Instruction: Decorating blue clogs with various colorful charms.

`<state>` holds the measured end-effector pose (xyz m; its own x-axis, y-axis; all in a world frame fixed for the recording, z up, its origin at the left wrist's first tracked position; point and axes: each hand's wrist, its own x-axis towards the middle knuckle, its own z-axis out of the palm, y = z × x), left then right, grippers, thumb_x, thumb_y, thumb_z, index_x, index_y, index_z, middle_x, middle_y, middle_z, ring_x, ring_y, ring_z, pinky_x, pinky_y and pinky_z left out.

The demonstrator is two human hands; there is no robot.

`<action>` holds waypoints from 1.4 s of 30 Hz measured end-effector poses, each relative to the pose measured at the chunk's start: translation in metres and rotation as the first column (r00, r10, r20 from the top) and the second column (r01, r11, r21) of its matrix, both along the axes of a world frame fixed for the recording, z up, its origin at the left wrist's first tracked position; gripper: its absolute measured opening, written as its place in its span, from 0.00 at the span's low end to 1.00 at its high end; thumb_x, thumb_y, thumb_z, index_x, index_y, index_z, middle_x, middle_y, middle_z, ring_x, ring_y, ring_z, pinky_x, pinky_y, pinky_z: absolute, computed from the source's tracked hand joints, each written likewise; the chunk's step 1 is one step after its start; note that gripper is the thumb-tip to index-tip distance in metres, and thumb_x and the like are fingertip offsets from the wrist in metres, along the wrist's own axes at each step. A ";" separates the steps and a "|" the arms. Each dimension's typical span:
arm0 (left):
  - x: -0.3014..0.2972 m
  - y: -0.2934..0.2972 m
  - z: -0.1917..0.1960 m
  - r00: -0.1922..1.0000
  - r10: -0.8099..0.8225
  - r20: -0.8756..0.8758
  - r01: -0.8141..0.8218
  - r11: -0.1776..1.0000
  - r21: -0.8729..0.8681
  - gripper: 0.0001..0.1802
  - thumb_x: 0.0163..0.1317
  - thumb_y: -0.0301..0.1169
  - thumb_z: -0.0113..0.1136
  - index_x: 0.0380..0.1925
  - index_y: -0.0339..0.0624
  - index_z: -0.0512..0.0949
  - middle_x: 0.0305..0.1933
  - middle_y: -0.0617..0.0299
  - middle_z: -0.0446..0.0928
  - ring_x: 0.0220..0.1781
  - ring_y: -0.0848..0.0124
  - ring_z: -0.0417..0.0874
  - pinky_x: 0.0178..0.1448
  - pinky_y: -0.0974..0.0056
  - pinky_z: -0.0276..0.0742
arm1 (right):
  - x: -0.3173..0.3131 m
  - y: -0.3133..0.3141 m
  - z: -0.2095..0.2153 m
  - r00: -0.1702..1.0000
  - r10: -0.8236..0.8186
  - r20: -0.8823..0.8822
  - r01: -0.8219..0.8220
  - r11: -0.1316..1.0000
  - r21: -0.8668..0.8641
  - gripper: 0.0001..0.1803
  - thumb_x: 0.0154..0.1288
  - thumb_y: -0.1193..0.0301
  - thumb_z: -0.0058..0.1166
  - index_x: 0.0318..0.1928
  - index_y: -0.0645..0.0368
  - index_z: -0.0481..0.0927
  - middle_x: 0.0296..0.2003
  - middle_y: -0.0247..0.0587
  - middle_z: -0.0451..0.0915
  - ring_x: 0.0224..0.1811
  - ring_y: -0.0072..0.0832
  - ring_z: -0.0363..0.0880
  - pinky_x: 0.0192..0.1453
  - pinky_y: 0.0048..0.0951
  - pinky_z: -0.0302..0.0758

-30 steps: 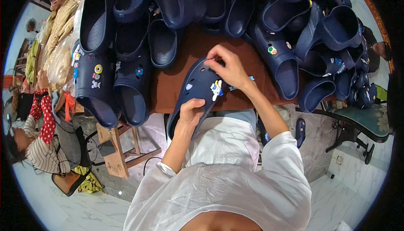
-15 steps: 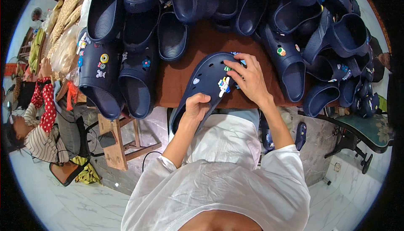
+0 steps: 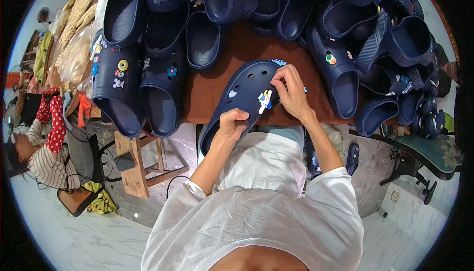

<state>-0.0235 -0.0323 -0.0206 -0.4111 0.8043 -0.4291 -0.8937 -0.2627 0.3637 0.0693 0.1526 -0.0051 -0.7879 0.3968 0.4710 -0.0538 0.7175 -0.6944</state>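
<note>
A dark blue foam clog [image 3: 242, 93] lies tilted at the near edge of the brown-covered table [image 3: 247, 44], toe pointing away from me. Round holes dot its upper, which carries a small heart charm [image 3: 232, 94], a white cartoon-figure charm [image 3: 265, 101] and a blue charm [image 3: 279, 62] near the toe. My left hand [image 3: 232, 124] grips the clog's side near the opening, thumb on top. On the toe's right side, my right hand [image 3: 291, 91] has its fingers pinched together against the upper. Whatever sits between those fingertips is hidden.
Navy clogs with charms stand left [image 3: 118, 78] and right [image 3: 335, 68], with several more piled along the back. A wooden stool [image 3: 132, 165] stands below left. Beyond it sits another person in a striped top [image 3: 42, 160]. A dark office chair [image 3: 424, 150] is at the right.
My right hand's fingers have drawn together and shifted slightly down along the toe. The green charm seen under them earlier is now covered. My left hand keeps its hold.
</note>
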 end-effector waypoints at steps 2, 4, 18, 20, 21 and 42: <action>0.001 0.001 0.006 1.000 0.001 -0.002 -0.001 1.000 -0.023 0.25 0.35 0.18 0.54 0.41 0.26 0.76 0.44 0.51 0.79 0.48 0.57 0.79 0.62 0.55 0.72 | 0.000 -0.001 -0.002 1.000 -0.009 -0.012 0.009 0.999 -0.033 0.07 0.62 0.75 0.54 0.34 0.62 0.70 0.34 0.43 0.69 0.37 0.36 0.70 0.43 0.32 0.69; 0.001 0.003 0.013 1.000 0.010 -0.027 -0.010 1.000 0.006 0.27 0.34 0.17 0.55 0.42 0.27 0.76 0.45 0.51 0.79 0.49 0.57 0.79 0.63 0.55 0.72 | -0.001 -0.002 -0.003 0.998 -0.020 -0.057 0.013 0.992 -0.128 0.06 0.61 0.76 0.54 0.33 0.63 0.69 0.32 0.43 0.69 0.36 0.39 0.70 0.42 0.34 0.68; 0.004 -0.001 0.006 0.997 -0.001 -0.083 0.008 0.996 0.084 0.32 0.35 0.18 0.54 0.49 0.28 0.73 0.47 0.49 0.78 0.48 0.57 0.80 0.56 0.57 0.76 | 0.012 0.018 -0.010 0.973 -0.205 -0.107 0.038 0.597 -0.801 0.07 0.74 0.67 0.45 0.38 0.57 0.69 0.30 0.29 0.69 0.29 0.16 0.67 0.32 0.20 0.67; 0.006 -0.004 0.004 0.992 -0.030 -0.124 0.041 0.995 0.087 0.29 0.38 0.19 0.55 0.48 0.28 0.74 0.47 0.49 0.78 0.48 0.58 0.80 0.56 0.57 0.76 | 0.022 0.021 -0.009 0.968 -0.179 0.178 0.246 0.828 -0.503 0.06 0.71 0.71 0.48 0.37 0.59 0.70 0.31 0.33 0.71 0.29 0.22 0.72 0.33 0.26 0.70; 0.005 -0.006 0.003 0.992 -0.031 -0.122 0.042 0.996 0.085 0.29 0.38 0.19 0.55 0.48 0.28 0.74 0.47 0.49 0.78 0.48 0.58 0.80 0.56 0.57 0.76 | 0.021 0.020 -0.008 0.967 -0.179 0.181 0.248 0.827 -0.505 0.06 0.71 0.71 0.48 0.37 0.59 0.70 0.31 0.33 0.71 0.29 0.22 0.72 0.33 0.26 0.70; 0.006 -0.012 0.028 0.994 0.072 -0.088 -0.090 0.971 -0.223 0.23 0.55 0.29 0.57 0.51 0.31 0.71 0.50 0.50 0.77 0.51 0.58 0.80 0.58 0.54 0.75 | 0.003 0.037 -0.014 0.918 -0.320 0.235 0.266 0.935 0.235 0.08 0.58 0.75 0.57 0.39 0.58 0.76 0.34 0.43 0.74 0.38 0.43 0.75 0.43 0.41 0.71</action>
<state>-0.0173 -0.0444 0.0077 -0.5107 0.6525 -0.5599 -0.8390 -0.2358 0.4904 0.0718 0.1893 -0.0188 -0.7568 0.5509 0.3518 0.3463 0.7943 -0.4991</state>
